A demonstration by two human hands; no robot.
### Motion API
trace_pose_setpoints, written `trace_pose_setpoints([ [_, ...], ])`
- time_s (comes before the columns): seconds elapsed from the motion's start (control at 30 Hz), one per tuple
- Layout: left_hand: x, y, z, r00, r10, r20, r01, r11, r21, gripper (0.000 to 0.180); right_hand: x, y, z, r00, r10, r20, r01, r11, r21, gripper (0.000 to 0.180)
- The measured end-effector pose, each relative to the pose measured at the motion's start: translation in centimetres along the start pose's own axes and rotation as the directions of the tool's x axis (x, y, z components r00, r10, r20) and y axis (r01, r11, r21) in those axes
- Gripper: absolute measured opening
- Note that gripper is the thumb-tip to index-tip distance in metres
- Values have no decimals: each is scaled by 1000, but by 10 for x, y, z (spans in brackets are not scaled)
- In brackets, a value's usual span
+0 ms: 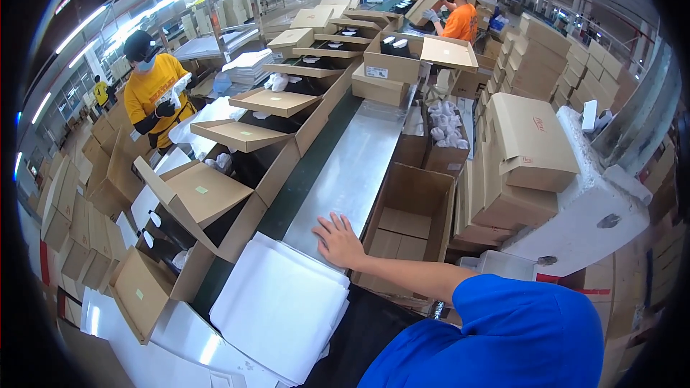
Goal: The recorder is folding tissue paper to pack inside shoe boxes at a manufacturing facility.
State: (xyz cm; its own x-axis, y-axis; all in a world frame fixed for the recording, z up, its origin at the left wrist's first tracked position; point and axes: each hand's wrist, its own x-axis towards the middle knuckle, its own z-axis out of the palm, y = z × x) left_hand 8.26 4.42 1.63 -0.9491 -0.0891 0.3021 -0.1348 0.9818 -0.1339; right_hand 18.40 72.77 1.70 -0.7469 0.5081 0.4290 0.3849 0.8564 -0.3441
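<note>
As my right hand [341,246] rested on the shiny metal strip [366,147], fingers spread and gripping nothing, the white paper stack [280,309] lay just beside it, nearer and left. An open carton [411,181] stood right. My unseen left hand's grip I couldn't tell.

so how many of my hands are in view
1: your right hand, at the silver strip beside the stack of white sheets. The left hand may be hidden or out of frame.
</note>
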Motion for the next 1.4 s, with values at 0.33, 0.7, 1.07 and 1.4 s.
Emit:
trace_pose_setpoints([
  [0.33,0,0,-4,999,-20,48,22,998,-53,68,0,-1,-1,1000,9,3,-9,1000,10,44],
  [0.7,0,-1,2,1000,18,-13,-18,1000,17,66,0,0,-1,1000,1,-11,-1,1000,-2,41],
  [1.07,0,-3,6,999,23,-26,-23,1000,12,65,-1,-1,-2,1000,1,-25,-1,1000,4,41],
  [1.4,-1,-2,5,998,32,-46,-31,999,32,64,-1,-1,-1,1000,4,-11,-3,1000,11,41],
])
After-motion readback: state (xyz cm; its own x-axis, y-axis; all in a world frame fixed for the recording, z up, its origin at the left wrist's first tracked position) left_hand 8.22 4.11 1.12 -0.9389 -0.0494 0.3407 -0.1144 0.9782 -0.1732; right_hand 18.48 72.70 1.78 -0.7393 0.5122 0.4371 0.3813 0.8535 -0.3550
